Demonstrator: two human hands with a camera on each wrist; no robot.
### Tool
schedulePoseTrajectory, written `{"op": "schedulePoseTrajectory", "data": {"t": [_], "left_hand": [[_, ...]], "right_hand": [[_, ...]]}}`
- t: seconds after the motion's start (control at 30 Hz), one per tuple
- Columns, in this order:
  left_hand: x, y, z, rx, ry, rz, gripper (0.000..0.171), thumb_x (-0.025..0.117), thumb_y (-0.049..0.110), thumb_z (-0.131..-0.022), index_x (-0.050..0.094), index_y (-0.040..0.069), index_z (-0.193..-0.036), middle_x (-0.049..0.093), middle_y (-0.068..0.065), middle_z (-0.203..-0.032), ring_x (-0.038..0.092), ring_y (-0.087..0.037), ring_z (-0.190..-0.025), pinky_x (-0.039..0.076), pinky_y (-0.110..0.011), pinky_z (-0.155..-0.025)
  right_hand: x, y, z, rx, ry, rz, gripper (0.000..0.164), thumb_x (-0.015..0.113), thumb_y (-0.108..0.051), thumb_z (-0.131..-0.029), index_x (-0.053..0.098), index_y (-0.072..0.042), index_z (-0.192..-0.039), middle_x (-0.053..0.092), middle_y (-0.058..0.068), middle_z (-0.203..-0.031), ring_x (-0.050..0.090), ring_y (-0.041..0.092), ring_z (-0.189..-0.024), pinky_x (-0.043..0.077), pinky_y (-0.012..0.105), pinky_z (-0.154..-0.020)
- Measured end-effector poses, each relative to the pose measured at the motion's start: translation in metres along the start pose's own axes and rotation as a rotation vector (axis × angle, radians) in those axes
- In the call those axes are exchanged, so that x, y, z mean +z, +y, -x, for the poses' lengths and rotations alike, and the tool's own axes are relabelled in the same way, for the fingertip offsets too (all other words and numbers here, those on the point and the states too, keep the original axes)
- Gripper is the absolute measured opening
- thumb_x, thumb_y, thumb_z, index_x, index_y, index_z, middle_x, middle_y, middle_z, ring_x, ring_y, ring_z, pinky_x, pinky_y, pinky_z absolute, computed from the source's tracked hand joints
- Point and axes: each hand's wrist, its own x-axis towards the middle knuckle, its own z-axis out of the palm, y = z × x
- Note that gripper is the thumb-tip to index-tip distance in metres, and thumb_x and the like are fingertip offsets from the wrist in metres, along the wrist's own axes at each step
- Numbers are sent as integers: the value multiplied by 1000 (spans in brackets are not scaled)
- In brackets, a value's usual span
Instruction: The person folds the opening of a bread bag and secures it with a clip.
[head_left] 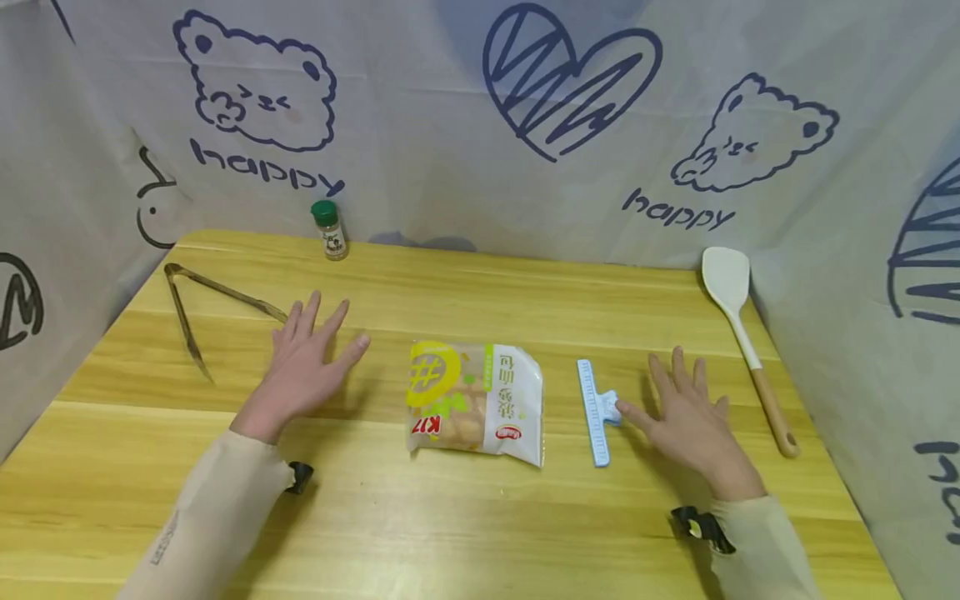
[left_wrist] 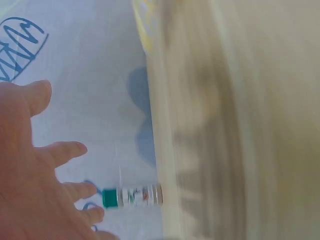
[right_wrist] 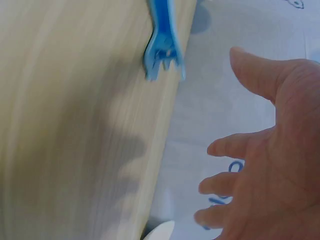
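My left hand (head_left: pixel 306 371) is spread with its fingers apart, above the table between the metal tongs (head_left: pixel 225 290) and a food bag. That bag (head_left: pixel 468 400), white and clear with yellow print, lies flat at the middle of the table. Spread as well, my right hand (head_left: pixel 690 417) hovers beside a light blue bag clip (head_left: pixel 596 412), its thumb overlapping the clip's handle in the head view. In the right wrist view a gap shows between that hand and the clip (right_wrist: pixel 162 40). Neither hand holds anything.
A small seasoning jar (head_left: pixel 330 231) with a green cap stands upright at the back left. On the right lies a spatula (head_left: pixel 727 279) with a white head and wooden handle. Drawn-on white cloth (head_left: pixel 420 108) hangs behind and beside the wooden table (head_left: pixel 435 533).
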Motion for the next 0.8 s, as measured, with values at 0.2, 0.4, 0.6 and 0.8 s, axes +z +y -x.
{"op": "schedulePoseTrajectory", "data": {"t": [0.2, 0.4, 0.6, 0.8], "left_hand": [[5, 21, -26, 36, -62, 200, 74, 50, 54, -99, 27, 13, -156, 5, -10, -163, -2, -32, -148, 10, -66, -110], [12, 42, -47, 71, -154, 277, 71, 61, 51, -94, 39, 15, -151, 21, -9, -160, 15, -35, -146, 17, -62, -111], [20, 59, -62, 84, -207, 267, 65, 65, 44, -93, 45, 13, -147, 30, -11, -157, 24, -36, -143, 23, -57, -110], [25, 69, -71, 89, -235, 250, 55, 65, 35, -95, 51, 7, -140, 40, -16, -150, 31, -37, -139, 27, -56, -109]], "right_hand": [[2, -16, -10, -95, 42, -88, 82, 50, -51, -100, 20, 3, -154, -4, 28, -158, -9, 46, -143, 7, 73, -105], [9, -32, -20, -163, 103, -132, 70, 54, -40, -101, 33, 4, -150, 5, 26, -159, 12, 48, -142, 21, 65, -108], [13, -47, -29, -181, 125, -163, 59, 56, -32, -102, 40, 2, -146, 15, 23, -159, 21, 45, -141, 27, 62, -106], [19, -56, -37, -188, 110, -209, 50, 55, -28, -102, 47, 2, -141, 27, 22, -154, 31, 44, -137, 29, 59, -107]]}}
